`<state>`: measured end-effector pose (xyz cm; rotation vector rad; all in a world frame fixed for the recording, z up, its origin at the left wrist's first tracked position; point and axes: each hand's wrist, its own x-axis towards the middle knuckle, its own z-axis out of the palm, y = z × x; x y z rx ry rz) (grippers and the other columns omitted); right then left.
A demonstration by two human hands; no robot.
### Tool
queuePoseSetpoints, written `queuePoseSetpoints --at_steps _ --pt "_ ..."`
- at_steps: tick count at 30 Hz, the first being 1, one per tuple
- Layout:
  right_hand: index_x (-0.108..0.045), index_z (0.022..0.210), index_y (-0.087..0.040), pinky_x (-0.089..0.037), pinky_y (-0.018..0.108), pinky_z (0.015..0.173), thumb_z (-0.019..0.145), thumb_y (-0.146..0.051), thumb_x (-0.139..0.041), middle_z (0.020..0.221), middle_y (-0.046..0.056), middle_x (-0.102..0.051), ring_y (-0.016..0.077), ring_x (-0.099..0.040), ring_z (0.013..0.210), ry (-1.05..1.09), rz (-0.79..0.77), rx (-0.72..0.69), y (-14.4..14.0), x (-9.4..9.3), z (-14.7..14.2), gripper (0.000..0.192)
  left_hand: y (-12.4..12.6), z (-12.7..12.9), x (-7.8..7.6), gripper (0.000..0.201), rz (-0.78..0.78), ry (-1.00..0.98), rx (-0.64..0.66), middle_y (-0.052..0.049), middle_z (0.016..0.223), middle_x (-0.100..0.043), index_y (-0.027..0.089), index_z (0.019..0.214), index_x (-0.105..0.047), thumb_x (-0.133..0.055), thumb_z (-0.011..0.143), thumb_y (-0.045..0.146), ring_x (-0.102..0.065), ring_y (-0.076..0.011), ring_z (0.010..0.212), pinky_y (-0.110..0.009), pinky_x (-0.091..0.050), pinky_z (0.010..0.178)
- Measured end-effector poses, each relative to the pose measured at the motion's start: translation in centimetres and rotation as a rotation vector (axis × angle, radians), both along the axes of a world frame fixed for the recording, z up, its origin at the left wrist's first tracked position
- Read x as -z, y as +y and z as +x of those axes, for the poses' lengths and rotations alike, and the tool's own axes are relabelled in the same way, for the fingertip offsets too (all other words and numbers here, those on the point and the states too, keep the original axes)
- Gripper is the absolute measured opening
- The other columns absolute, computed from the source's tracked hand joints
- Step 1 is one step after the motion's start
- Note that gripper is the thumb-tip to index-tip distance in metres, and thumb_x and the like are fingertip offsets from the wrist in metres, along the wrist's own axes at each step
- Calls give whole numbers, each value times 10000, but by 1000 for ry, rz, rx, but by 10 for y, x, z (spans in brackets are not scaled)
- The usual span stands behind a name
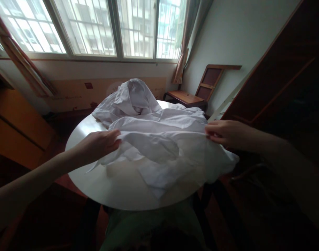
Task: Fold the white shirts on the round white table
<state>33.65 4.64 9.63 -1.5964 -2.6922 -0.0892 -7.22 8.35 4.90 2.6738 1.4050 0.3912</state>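
Observation:
A white garment, perhaps a shirt [159, 146], is stretched between my two hands above a round white table [109, 188]. My left hand [107, 141] pinches its edge on the left side, fingers closed. At the right, my right hand [217, 132] grips the same edge, also closed. Between them the edge runs nearly straight, and loose cloth hangs down in front onto the tabletop. Behind it, more white cloth [135, 97] lies in a crumpled heap at the far side of the table; I cannot tell whether it is one piece with the held part.
A wooden chair [188, 97] stands beyond the table on the right, near the wall. Barred windows [96, 28] and a long cardboard panel [70, 92] line the far side. An orange-brown cabinet [20, 125] is at the left, a dark wooden door [276, 69] at the right.

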Motion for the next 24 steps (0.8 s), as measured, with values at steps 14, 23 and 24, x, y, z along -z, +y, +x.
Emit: queuePoseSetpoints --at_steps 14,23,24 --pt "-559 1055 -209 -299 255 547 820 -333 -467 774 70 -671 217 -616 697 -89 -21 223 -15 67 -46 281 -27 82 4 152 -245 120 382 -57 763 -593 183 939 -530 -411 844 183 -538 -179 672 -306 -429 631" --pt "-523 789 -195 -366 236 597 665 -150 -447 709 19 -624 175 -577 676 177 -178 227 1 53 25 152 6 99 -6 314 -228 -162 572 -75 1071 -600 180 1031 -544 -555 823 414 -553 -190 983 -303 -410 855" --pt "-513 777 -200 -362 234 578 657 -164 -443 672 3 -606 167 -562 639 230 -183 255 -3 50 28 143 18 98 -1 333 -213 -175 532 -79 1058 -600 170 1026 -547 -569 810 422 -554 -190 969 -309 -412 850"
